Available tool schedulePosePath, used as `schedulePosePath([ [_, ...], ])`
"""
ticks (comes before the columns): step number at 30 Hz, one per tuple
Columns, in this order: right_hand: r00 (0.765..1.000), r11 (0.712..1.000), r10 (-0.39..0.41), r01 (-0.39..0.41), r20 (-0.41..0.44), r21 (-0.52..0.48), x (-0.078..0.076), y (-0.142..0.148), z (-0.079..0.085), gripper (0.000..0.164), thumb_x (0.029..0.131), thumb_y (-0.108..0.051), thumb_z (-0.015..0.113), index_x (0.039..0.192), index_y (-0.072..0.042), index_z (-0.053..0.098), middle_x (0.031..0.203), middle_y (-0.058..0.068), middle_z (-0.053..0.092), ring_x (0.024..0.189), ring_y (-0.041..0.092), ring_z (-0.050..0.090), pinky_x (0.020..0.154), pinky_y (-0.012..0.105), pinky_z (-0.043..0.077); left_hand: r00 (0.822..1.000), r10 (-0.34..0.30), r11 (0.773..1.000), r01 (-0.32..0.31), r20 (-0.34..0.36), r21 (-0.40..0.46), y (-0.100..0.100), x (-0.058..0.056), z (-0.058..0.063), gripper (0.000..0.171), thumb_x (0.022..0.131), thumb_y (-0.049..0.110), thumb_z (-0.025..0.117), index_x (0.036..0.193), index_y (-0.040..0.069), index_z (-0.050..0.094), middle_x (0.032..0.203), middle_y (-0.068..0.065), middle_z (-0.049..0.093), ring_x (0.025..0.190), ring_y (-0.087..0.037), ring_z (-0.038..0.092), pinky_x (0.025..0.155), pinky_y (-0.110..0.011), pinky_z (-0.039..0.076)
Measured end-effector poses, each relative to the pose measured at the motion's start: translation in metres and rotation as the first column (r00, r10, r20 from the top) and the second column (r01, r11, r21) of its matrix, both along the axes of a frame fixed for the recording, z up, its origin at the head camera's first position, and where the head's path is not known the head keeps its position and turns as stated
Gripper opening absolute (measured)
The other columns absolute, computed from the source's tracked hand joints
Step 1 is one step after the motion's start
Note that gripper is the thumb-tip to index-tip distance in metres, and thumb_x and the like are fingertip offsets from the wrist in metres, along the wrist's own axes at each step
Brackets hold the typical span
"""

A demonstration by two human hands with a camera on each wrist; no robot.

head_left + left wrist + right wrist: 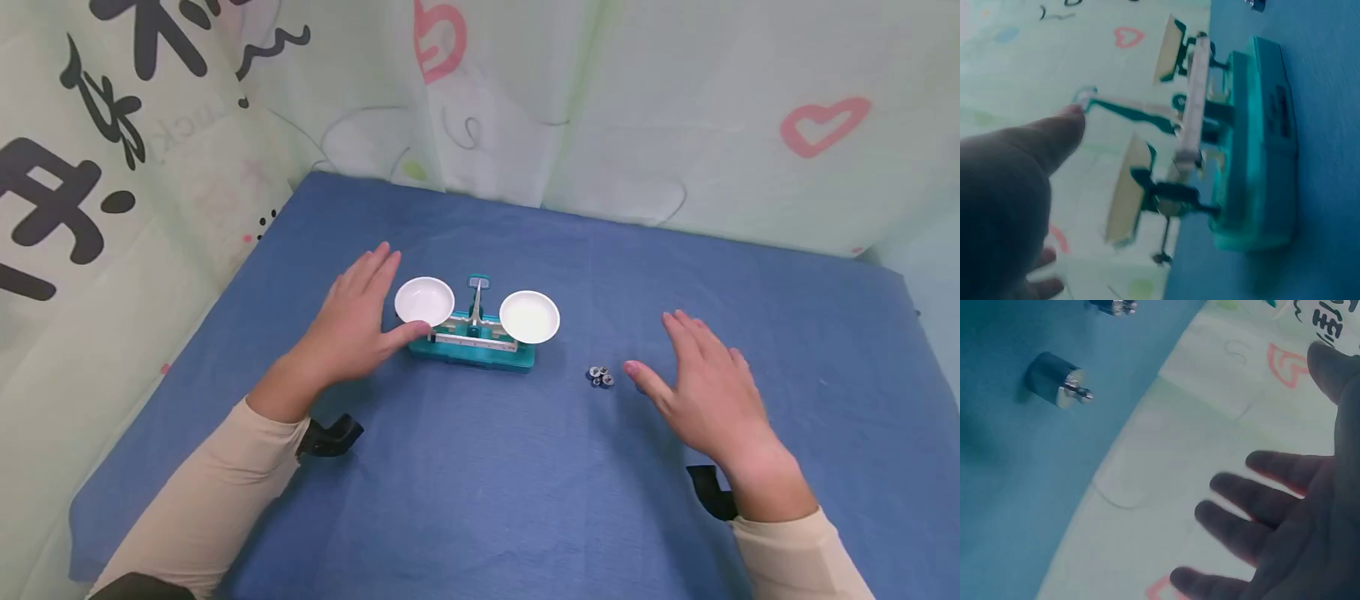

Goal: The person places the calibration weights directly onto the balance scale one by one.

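A small teal balance scale (472,354) stands on the blue-covered table, with a white left pan (424,300) and a white right pan (530,317). My left hand (348,325) hovers at its left side, fingers straight and holding nothing; the thumb overlaps the left pan's lower edge in the head view. Side-on in the left wrist view, the scale's teal base (1254,156) shows behind the thumb. To the right of the scale sit several small metal weights (600,377) in a cluster. Just right of them is my right hand (712,400), spread and holding nothing. One knobbed cylindrical weight (1054,380) shows closely in the right wrist view.
Blue cloth (480,500) covers the table. A pale curtain (675,108) with hearts and black lettering hangs behind it and along the left side. Black wrist mounts are on the left wrist (330,436) and the right wrist (711,492).
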State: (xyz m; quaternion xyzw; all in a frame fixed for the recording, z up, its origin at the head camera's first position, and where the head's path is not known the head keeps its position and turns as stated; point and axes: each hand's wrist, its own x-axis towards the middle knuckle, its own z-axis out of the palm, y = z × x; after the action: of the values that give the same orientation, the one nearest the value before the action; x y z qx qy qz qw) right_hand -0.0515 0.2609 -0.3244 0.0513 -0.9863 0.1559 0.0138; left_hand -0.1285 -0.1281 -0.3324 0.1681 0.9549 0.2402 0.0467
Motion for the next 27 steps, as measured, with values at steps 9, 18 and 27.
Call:
schedulePosePath([
  [9,0.999,0.997,0.022,-0.019,0.033,-0.071,-0.009,-0.003,-0.022,0.048,0.090,-0.023,0.076,0.127,0.005,0.063,0.125,0.026,0.063,0.115,0.044,0.057,0.094,0.060,0.044,0.996,0.034,0.983,-0.047,0.079,0.176,-0.014,-0.008,-0.026,0.087,0.087,0.027,0.081,0.154,0.000,0.033,0.159,-0.020,0.030,0.143,-0.038,0.032,0.113,-0.054,0.031],
  [18,0.994,0.998,0.044,-0.038,0.104,-0.059,-0.015,-0.004,-0.044,0.034,0.090,-0.017,0.075,0.117,0.002,0.069,0.117,0.022,0.067,0.107,0.041,0.061,0.089,0.057,0.047,0.952,0.112,0.935,-0.198,0.286,0.293,-0.019,-0.013,-0.053,0.076,0.088,0.024,0.080,0.150,0.002,0.043,0.144,-0.023,0.049,0.128,-0.037,0.053,0.103,-0.051,0.044],
  [27,0.990,0.998,0.063,-0.060,0.126,-0.028,-0.019,-0.008,-0.051,0.022,0.091,-0.016,0.074,0.108,-0.003,0.073,0.108,0.018,0.070,0.101,0.040,0.063,0.087,0.056,0.048,0.946,0.118,0.925,-0.215,0.301,0.314,-0.009,-0.016,-0.068,0.051,0.089,0.023,0.077,0.133,0.001,0.061,0.121,-0.018,0.068,0.112,-0.030,0.064,0.097,-0.048,0.048],
])
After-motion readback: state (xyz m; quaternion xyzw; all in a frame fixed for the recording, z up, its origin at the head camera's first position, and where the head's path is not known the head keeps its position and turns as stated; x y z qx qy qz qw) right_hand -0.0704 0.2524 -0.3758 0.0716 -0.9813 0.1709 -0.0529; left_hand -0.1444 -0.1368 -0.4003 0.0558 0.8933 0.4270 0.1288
